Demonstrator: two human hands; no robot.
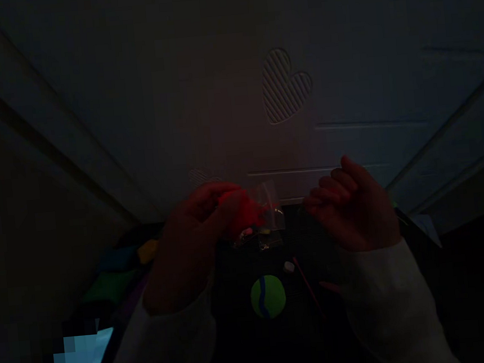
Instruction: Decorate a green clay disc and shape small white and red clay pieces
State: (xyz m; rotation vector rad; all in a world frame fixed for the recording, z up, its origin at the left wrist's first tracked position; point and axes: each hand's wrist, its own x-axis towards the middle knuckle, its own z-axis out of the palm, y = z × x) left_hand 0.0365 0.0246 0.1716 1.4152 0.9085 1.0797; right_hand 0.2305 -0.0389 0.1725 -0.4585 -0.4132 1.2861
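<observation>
My left hand (203, 224) pinches a clear plastic zip bag (271, 207) holding a bright red mass (242, 211), which casts a red glow on the fingers. To the right, apart from the bag, my right hand (350, 206) is raised with its fingers curled in and the thumb sticking up; I see nothing in it. Below the hands, on the dark table, lie a green disc with a blue wavy stripe (273, 296), a small white lump (289, 267) and a thin pink stick (308, 286). Another pinkish piece (329, 287) is partly covered by my right sleeve.
Another small clear bag (270, 240) lies under the held one. Several coloured packets, among them a yellow one (148, 250) and a green one (109, 287), sit at the left. A pale panel with a ridged heart (285, 87) stands behind. A lit screen (82, 362) glows at lower left.
</observation>
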